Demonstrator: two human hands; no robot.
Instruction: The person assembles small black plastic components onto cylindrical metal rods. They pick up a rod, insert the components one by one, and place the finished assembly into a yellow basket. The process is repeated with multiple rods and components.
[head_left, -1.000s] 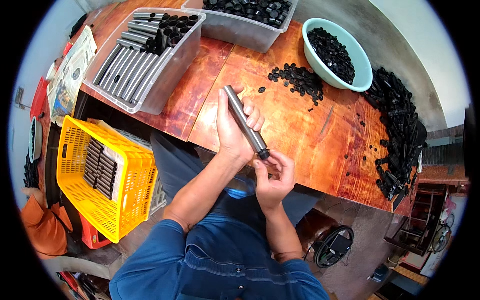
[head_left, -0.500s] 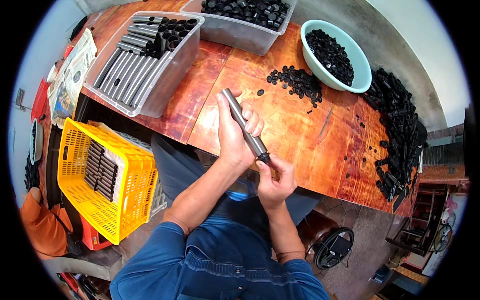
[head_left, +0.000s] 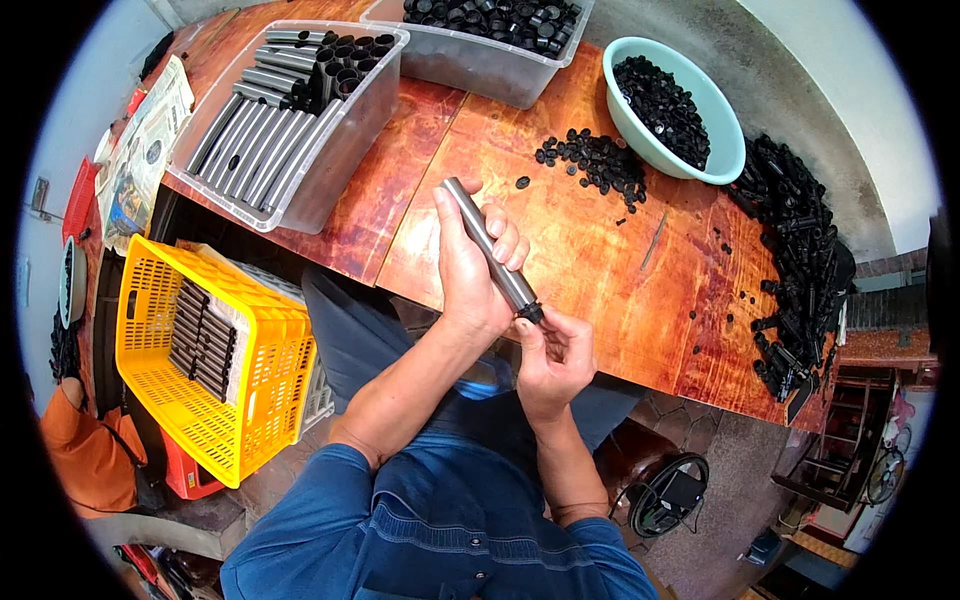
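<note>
Bright light is falling on the wooden table (head_left: 620, 290), with pale glare gleaming across its middle. Shadow is darkening the space beneath it; around it, edges are bending toward a black, blue-fringed rim.

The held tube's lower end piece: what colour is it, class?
The end piece is black, against the silver-grey tube; best seen in the head view.

Passage available over table (head_left: 590, 275) between tube (head_left: 487, 240) and scattered caps (head_left: 605, 165); bowl (head_left: 728, 130) obstructs beyond, bin (head_left: 350, 140) obstructs left.
</note>
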